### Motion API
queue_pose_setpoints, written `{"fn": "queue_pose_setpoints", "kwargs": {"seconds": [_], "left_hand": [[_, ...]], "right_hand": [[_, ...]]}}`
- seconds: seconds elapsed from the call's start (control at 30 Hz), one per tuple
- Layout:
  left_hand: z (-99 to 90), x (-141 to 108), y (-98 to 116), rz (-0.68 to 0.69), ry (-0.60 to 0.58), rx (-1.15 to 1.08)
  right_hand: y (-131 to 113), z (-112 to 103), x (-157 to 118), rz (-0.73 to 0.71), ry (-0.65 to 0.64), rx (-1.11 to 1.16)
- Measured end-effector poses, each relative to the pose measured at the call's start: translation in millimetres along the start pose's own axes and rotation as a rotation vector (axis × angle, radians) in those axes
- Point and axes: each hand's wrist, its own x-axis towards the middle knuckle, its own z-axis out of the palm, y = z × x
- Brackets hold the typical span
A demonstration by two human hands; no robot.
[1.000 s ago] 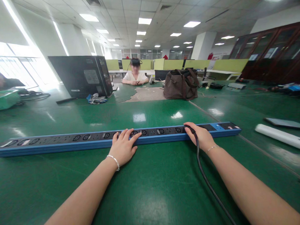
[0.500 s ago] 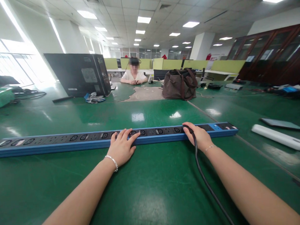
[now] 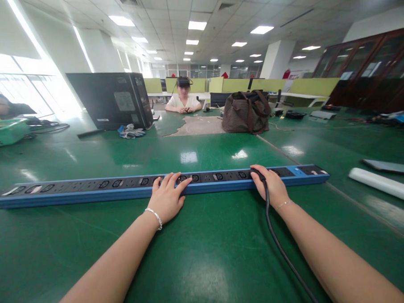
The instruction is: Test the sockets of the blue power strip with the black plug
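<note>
A long blue power strip [image 3: 223, 185] with a black socket face lies across the green table. My left hand [image 3: 167, 195] rests on its middle with fingers spread, pressing on the top and front edge. Further right, my right hand [image 3: 269, 186] is closed around the plug end of a black cable [image 3: 276, 240], at the strip's sockets. The fingers cover the plug, so how far it sits in a socket is hidden. From that hand the cable runs down toward the bottom edge.
Behind the strip are a black computer case [image 3: 109, 102], gloves [image 3: 131, 131] and a brown bag [image 3: 245, 113]. A green basket [image 3: 7, 133] is at left, a white bar-shaped device [image 3: 384, 186] at right. A person [image 3: 183, 98] sits across the table.
The whole view has shifted slightly, so the strip and both hands appear a little further right. Both hands keep the same hold and place on the strip.
</note>
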Motion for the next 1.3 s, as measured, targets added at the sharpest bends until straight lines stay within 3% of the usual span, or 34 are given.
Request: {"fn": "queue_pose_setpoints", "kwargs": {"seconds": [0.43, 1.0, 1.17, 1.3], "left_hand": [[-2.8, -0.5, 0.1, 0.003, -0.002, 0.009], [-3.0, -0.3, -0.1, 0.01, -0.003, 0.013], [-2.6, -0.2, -0.1, 0.005, -0.007, 0.005], [-2.4, -0.1, 0.0, 0.005, -0.006, 0.002]], "right_hand": [[0.1, -1.1, 2.6, -0.061, 0.0, 0.056], [-1.3, -2.0, 1.4, -0.028, 0.023, 0.077], [6.7, -2.7, 3.5, 0.143, 0.148, 0.366], [14.2, 1.3, 4.4, 0.172, 0.175, 0.464]]}}
